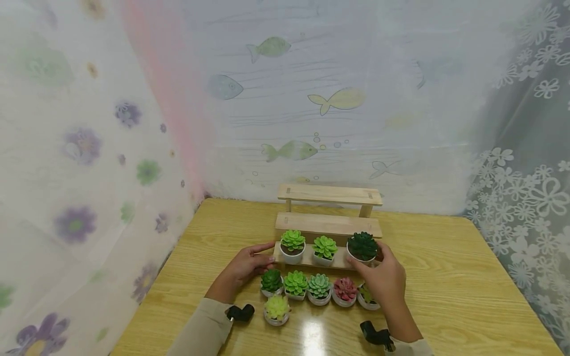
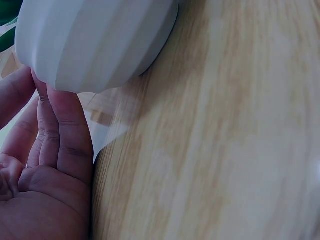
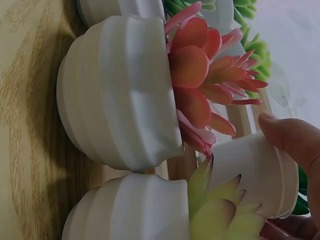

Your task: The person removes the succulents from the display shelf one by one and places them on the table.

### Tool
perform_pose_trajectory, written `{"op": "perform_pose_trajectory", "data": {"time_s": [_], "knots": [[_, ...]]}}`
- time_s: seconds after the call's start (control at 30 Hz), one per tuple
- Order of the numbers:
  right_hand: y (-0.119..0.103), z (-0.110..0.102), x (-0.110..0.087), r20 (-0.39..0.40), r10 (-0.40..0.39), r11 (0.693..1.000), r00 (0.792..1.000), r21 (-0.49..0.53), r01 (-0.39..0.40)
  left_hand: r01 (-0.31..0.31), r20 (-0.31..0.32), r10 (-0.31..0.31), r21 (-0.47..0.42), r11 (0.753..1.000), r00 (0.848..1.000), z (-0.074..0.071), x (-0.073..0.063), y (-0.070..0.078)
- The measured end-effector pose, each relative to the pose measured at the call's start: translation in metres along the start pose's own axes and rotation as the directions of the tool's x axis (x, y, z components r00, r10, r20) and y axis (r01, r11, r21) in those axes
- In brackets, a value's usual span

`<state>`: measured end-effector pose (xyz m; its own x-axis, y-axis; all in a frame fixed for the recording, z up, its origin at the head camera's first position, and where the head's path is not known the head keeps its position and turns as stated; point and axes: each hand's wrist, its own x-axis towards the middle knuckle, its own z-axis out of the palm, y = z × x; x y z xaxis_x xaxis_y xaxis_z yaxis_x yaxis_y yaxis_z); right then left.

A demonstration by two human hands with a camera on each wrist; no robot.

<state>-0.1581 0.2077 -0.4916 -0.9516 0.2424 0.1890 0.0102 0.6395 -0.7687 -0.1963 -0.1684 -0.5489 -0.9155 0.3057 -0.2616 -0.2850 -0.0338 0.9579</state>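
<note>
My right hand (image 1: 388,277) grips a white pot (image 3: 250,175) holding a dark green succulent (image 1: 362,245), with the thumb on its near side. That pot is at the right end of the bottom step of a wooden tiered shelf (image 1: 327,224). At the left end of the same step, my left hand (image 1: 242,267) holds the board's edge between thumb and fingers; a white ribbed pot (image 2: 100,45) hides the fingertips in the left wrist view. Two bright green succulents, one in a round pot (image 1: 292,245) and one in a square pot (image 1: 324,250), stand on that step.
In front of the shelf runs a row of potted succulents, including a dark green one (image 1: 271,281), a pale green one (image 1: 319,287) and a red one (image 1: 345,289). A yellow-green succulent (image 1: 277,308) stands nearer on the wooden table (image 1: 445,296). Printed curtains (image 1: 285,99) hang behind.
</note>
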Motion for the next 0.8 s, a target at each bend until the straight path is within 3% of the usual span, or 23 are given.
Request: {"op": "perform_pose_trajectory", "data": {"time_s": [0.2,0.5,0.8], "knots": [[-0.001,-0.002,-0.001,0.011,0.012,1.000,1.000,0.006,-0.012,0.004,-0.001,-0.004,-0.007,1.000,1.000,0.001,0.000,0.001],[-0.005,-0.007,-0.004,-0.008,0.001,0.996,1.000,0.093,0.000,-0.013,0.010,0.013,0.003,1.000,1.000,0.001,0.000,0.000],[-0.019,-0.020,-0.016,0.076,0.031,0.990,0.997,0.134,-0.041,0.002,-0.009,-0.002,-0.001,1.000,1.000,0.003,-0.002,0.003]]}}
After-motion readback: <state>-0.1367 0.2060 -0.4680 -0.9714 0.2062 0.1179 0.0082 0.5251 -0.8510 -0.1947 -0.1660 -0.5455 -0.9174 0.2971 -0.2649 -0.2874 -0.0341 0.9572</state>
